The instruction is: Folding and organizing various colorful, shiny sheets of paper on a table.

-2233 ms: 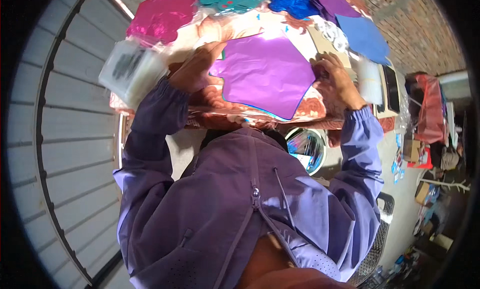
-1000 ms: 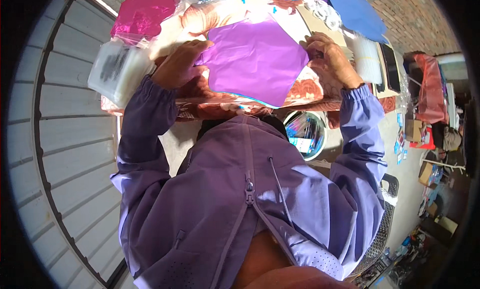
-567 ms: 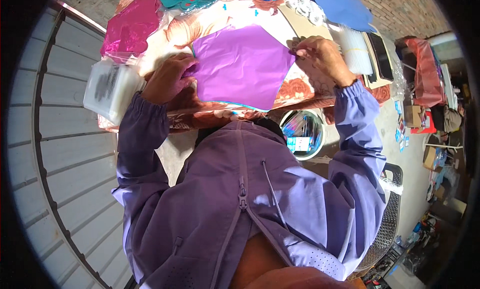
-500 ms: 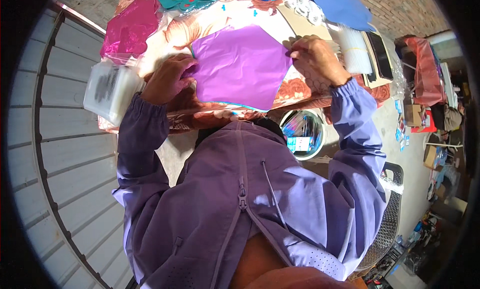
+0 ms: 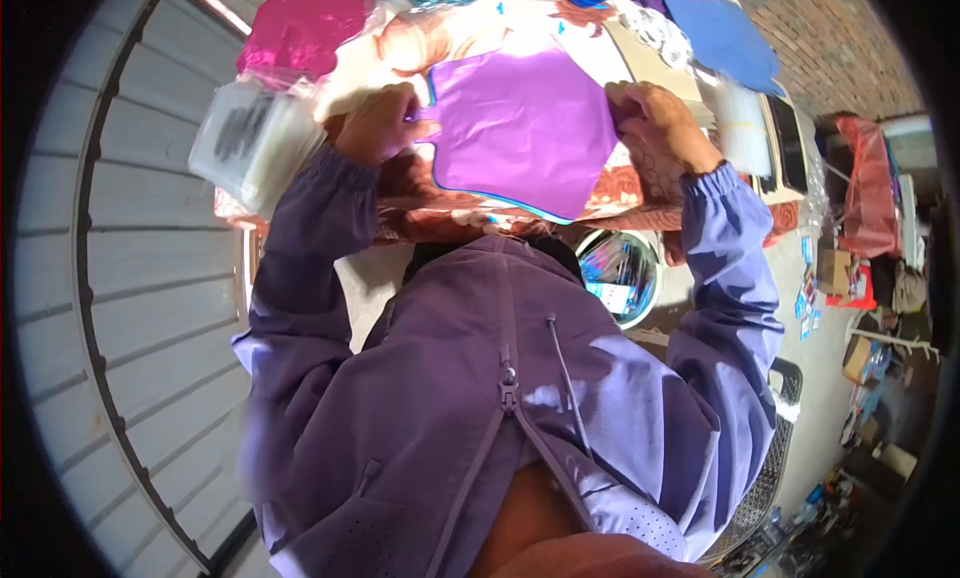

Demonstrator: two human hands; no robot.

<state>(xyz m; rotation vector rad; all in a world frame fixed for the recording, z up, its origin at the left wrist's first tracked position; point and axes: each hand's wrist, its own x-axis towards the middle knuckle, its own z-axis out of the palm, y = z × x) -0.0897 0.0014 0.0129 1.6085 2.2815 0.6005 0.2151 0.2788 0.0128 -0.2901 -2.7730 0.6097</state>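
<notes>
A glossy purple sheet (image 5: 525, 123) with a shaped outline lies before me, and a blue-green layer peeks out along its left and lower edges. Its left edge meets the fingertips of my left hand (image 5: 380, 126), which are bent in on it. At the upper right corner, my right hand (image 5: 662, 121) pinches the sheet between thumb and curled fingers. Beneath it spreads a floral tablecloth (image 5: 440, 208) in brown and cream, brightly sunlit.
Clear plastic packs (image 5: 250, 138) stand beside my left forearm. Pink foil sheets (image 5: 305, 28), blue sheets (image 5: 725, 43) and white coils (image 5: 655, 33) lie farther back. A clear sleeve stack (image 5: 745, 133) is at right. Below the table edge stands a white bucket (image 5: 652, 288) of packets.
The whole view has shifted, so the table appears farther right and slightly higher. Both hands remain at the purple sheet's edges, with the left fingers a little more bunched.
</notes>
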